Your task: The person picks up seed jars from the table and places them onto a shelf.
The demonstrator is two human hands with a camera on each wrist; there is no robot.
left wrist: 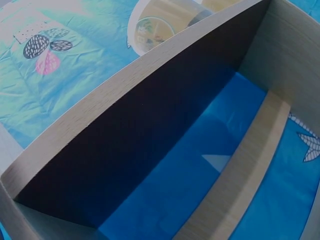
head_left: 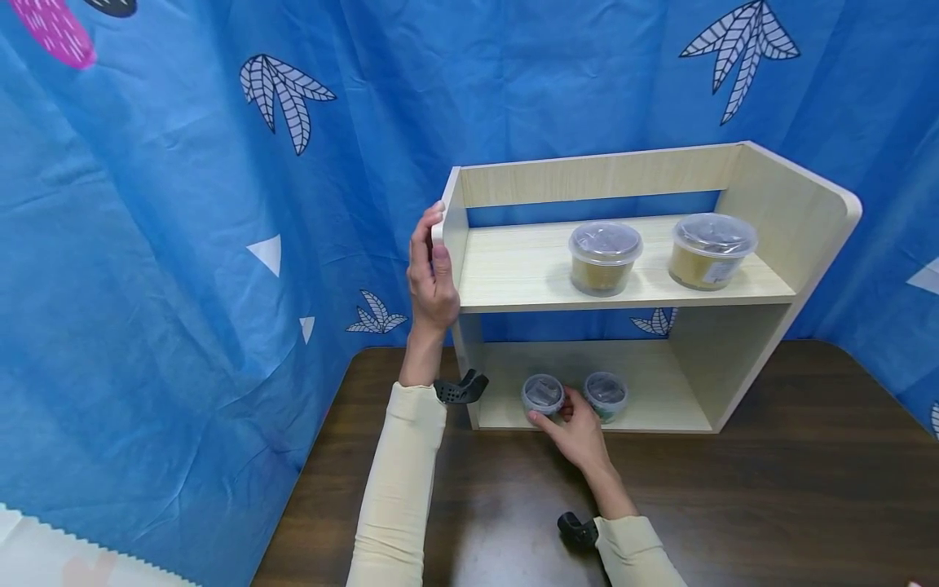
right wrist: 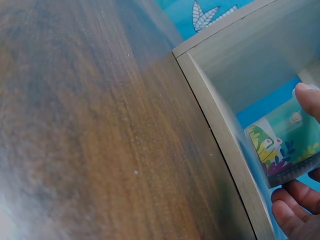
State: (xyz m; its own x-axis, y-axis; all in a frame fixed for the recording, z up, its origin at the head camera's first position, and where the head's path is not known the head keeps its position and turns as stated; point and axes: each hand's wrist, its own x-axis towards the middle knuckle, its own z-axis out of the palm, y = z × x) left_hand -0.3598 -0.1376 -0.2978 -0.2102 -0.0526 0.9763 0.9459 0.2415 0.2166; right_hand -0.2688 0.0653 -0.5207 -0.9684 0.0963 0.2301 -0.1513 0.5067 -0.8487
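A small lidded plastic cup (head_left: 543, 394) sits near the front left of the lower shelf. Around it curl the thumb and fingers of my right hand (head_left: 579, 434), gripping its sides. The right wrist view shows colourful printing on the side of this cup (right wrist: 287, 142). A second small lidded cup (head_left: 606, 395) stands just to its right. My left hand (head_left: 434, 281) rests against the outer left side of the wooden shelf unit (head_left: 770, 220), fingers pointing up along the panel, thumb by its front edge. The left hand itself is out of the left wrist view.
Two larger lidded tubs with yellowish contents, the left tub (head_left: 605, 258) and the right tub (head_left: 710, 251), stand on the upper shelf (head_left: 513, 265). The unit stands on a dark wooden table (head_left: 778, 489). A blue patterned curtain (head_left: 220, 244) hangs behind and to the sides.
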